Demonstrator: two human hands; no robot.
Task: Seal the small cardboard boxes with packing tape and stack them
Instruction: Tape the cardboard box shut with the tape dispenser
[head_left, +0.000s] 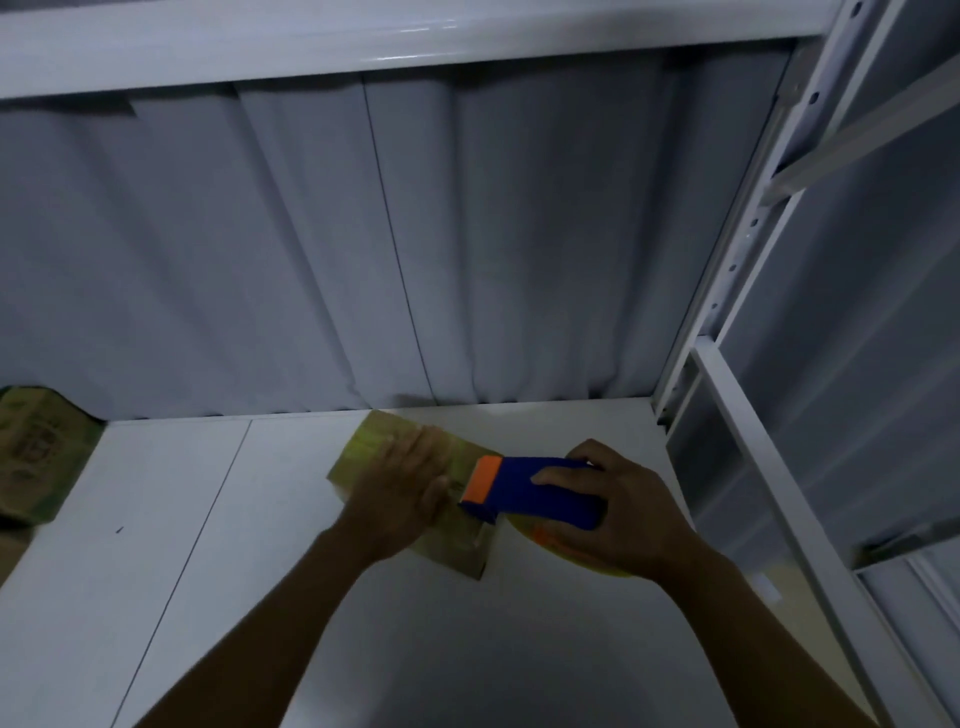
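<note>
The tape dispenser (540, 491) in my right hand (613, 514) is deep blue with an orange front plate; the roll (530, 535) under my palm shows yellow. The box (363, 441) beneath my left hand (400, 483) is tan with yellow-green print. Under both grips, the shelf (208, 571) is white.

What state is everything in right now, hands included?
Box: closed, lying on the shelf.
Left hand: flat, pressing the box.
Right hand: grips the dispenser.
Dispenser: held, front end on the box.
Far-left box: untouched, partly out of view.
</note>
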